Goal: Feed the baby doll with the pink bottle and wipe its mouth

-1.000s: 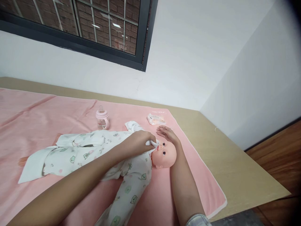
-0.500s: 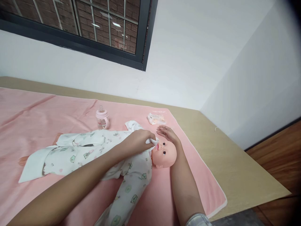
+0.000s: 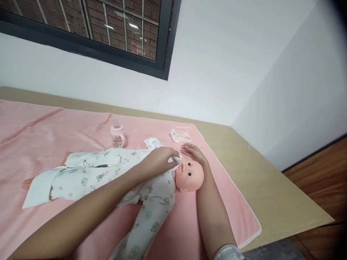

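Note:
A baby doll [image 3: 193, 177] in white printed clothes [image 3: 154, 202] lies on its back, its bald head to the right. My left hand [image 3: 162, 157] is closed in a pinch on a white cloth [image 3: 178, 159], held at the doll's cheek and mouth; whether it is a wipe or a small towel I cannot tell. Curved around the far side of the doll's head is my right hand [image 3: 193, 151], fingers stretched out and close together, with nothing seen in it. The right forearm lies along the crown of the head.
A pink baby bottle [image 3: 118, 135] stands upright beyond the doll's legs. Near my right hand lies a clear plastic packet [image 3: 180, 135]. A pink blanket [image 3: 40, 133] covers much of the wooden tabletop [image 3: 260, 187], which meets a white wall below a barred window [image 3: 127, 29].
My left hand and the cloth have shifted very slightly up along the doll's cheek, so a bit more of its mouth shows. My right hand stays by the head.

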Motion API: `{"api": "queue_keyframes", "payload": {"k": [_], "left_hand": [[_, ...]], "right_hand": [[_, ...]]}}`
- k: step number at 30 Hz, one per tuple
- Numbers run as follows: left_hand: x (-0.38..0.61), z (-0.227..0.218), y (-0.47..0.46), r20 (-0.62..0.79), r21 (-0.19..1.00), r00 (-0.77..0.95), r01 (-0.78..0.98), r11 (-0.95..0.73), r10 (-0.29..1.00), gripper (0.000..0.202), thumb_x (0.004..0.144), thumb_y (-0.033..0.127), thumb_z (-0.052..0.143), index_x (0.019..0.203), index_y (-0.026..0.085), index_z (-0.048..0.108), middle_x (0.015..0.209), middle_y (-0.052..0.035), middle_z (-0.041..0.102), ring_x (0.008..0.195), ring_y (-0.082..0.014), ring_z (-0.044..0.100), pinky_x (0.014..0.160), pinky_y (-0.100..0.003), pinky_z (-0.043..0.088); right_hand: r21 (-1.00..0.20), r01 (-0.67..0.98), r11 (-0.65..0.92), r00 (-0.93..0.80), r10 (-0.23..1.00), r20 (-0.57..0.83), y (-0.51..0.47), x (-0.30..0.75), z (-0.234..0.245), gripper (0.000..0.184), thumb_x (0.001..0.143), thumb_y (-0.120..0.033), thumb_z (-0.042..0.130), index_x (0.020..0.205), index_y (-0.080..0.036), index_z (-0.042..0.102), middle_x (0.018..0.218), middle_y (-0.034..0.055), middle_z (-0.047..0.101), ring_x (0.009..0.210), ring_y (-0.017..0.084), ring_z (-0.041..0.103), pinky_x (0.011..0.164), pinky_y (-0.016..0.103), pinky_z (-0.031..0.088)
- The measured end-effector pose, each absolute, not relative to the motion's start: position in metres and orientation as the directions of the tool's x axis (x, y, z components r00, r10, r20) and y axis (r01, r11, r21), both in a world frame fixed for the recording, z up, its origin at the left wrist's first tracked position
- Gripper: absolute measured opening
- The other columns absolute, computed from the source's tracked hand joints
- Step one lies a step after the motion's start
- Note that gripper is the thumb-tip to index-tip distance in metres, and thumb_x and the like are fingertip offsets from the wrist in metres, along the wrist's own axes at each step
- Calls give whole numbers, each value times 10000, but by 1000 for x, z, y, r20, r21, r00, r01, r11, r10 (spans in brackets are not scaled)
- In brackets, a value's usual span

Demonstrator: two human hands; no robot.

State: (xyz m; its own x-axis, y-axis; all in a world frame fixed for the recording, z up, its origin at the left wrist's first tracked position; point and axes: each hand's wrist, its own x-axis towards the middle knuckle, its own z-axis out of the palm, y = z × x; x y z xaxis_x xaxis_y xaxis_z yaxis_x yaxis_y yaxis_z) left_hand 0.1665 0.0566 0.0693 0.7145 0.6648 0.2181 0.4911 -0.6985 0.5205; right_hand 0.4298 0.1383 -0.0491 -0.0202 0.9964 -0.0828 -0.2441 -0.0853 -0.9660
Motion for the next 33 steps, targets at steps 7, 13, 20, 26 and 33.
{"api": "queue_keyframes", "payload": {"k": [7,13,20,26,33], "left_hand": [[168,68,56,238,482,705,511,-712,668,228,858,307,515,946,202,697,898,-53,702,852,-239,639,735,-285,435],[170,69,55,244,468,702,520,-715,670,250,874,290,485,966,203,700,923,-62,695,861,-239,635,729,-284,431],[170,71,54,255,482,687,520,-705,681,268,874,273,468,985,213,704,929,-54,694,864,-234,632,722,-277,430],[169,72,53,272,502,679,504,-703,682,272,865,236,451,972,210,700,925,-39,688,860,-219,621,707,-273,409],[167,77,47,222,579,735,430,-692,641,217,831,204,453,791,200,666,787,-12,680,736,-196,601,651,-268,389]], "right_hand": [[-963,-254,-90,-29,996,-85,139,430,-50,235,713,-238,752,915,-182,647,955,58,729,879,175,698,983,363,529],[-960,-263,-92,-25,996,-88,140,430,-50,234,707,-226,757,909,-181,648,931,53,729,856,164,695,983,363,530],[-964,-253,-86,-27,996,-82,141,431,-52,241,712,-239,749,924,-182,650,962,63,725,879,179,701,965,358,536],[-964,-253,-79,-20,997,-76,138,430,-50,236,709,-237,750,912,-180,644,956,63,724,901,178,696,978,358,529],[-963,-256,-83,-29,997,-78,140,431,-51,237,700,-245,763,899,-189,646,944,56,730,903,188,700,985,369,525]]}}
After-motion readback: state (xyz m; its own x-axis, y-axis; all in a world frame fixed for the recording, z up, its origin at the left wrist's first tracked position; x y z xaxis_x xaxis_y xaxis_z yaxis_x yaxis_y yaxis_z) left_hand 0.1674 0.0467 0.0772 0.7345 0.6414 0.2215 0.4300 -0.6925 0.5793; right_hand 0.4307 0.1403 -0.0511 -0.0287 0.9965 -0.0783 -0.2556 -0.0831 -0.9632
